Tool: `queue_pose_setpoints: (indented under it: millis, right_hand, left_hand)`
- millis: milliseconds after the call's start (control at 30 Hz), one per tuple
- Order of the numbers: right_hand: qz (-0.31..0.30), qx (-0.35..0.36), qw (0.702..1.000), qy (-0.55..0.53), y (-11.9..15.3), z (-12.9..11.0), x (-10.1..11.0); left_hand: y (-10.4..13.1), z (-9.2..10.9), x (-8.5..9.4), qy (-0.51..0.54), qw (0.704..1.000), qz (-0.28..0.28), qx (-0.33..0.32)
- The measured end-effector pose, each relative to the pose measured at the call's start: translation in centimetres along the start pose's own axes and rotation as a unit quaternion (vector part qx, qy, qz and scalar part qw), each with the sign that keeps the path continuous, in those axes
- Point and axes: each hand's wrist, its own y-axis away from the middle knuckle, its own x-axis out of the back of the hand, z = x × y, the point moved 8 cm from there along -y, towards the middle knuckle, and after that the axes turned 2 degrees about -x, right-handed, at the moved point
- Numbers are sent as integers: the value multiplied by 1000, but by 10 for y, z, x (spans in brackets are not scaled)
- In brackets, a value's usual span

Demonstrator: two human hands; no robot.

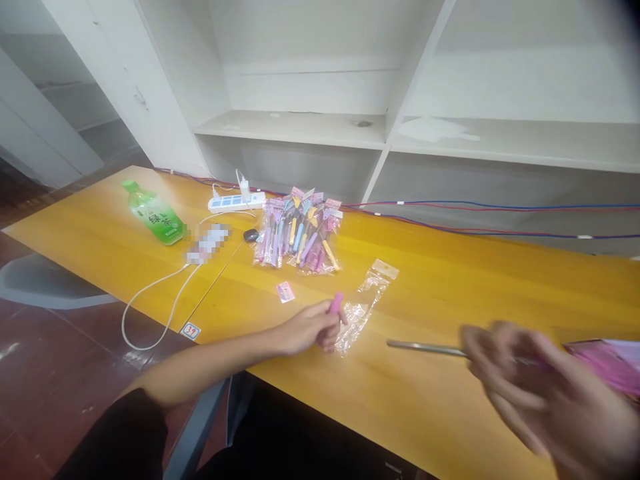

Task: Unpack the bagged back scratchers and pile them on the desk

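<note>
Pink piece: in left hand | metal rod: juts from right hand (blurred)

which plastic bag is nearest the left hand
The flat, transparent bag beside the left hand; it looks unfilled, unlike the heaped, packed bags farther back.

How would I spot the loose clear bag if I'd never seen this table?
On the yellow table, find the pile of filled bags with colourful tools inside. The clear bag lies nearer the camera, to the right; unlike those, it shows nothing inside.
</note>
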Motion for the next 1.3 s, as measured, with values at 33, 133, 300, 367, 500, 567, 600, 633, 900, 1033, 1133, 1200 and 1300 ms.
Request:
queue_pose_setpoints:
  millis: [33,133,300,367,500,567,600,633,900,1033,1133,1200,1300]
  right_hand:
    - [-9,-28,999,-29,-18,1,-4]
    - [-40,-57,993,-92,-75,5,-21]
    - [6,-13,984,-179,-120,33,-37]
    - [1,-4,982,-187,-118,47,-48]
    - [-29,13,986,-164,-111,61,-64]
    - [-28,25,991,-132,-113,65,-68]
    - [-23,30,993,-115,-114,66,-70]
    - [-16,33,994,-100,-114,67,-71]
    - [21,18,999,15,-95,59,-85]
    - [29,9,996,88,-96,60,-77]
    - [88,5,987,138,-102,57,-44]
    - [146,-5,970,194,-104,54,-12]
    - [204,-39,929,305,-107,51,27]
  left_hand:
    - [-21,-3,5,1,999,32,-9]
    - [-70,-14,8,27,998,55,12]
    - [-95,-18,13,134,989,54,-2]
    - [-93,-18,17,143,988,51,-41]
    - [-86,-23,18,103,990,33,-86]
    - [-85,-26,14,79,993,15,-89]
    - [-85,-27,11,68,994,4,-89]
    - [-84,-28,9,58,994,-8,-89]
    - [-76,-35,-2,-41,996,-50,-61]
    - [-74,-35,-4,-92,992,-74,-47]
    - [-70,-15,2,-238,964,-49,-104]
    - [-64,5,4,-416,890,-10,-188]
    - [-58,11,-4,-596,762,-19,-253]
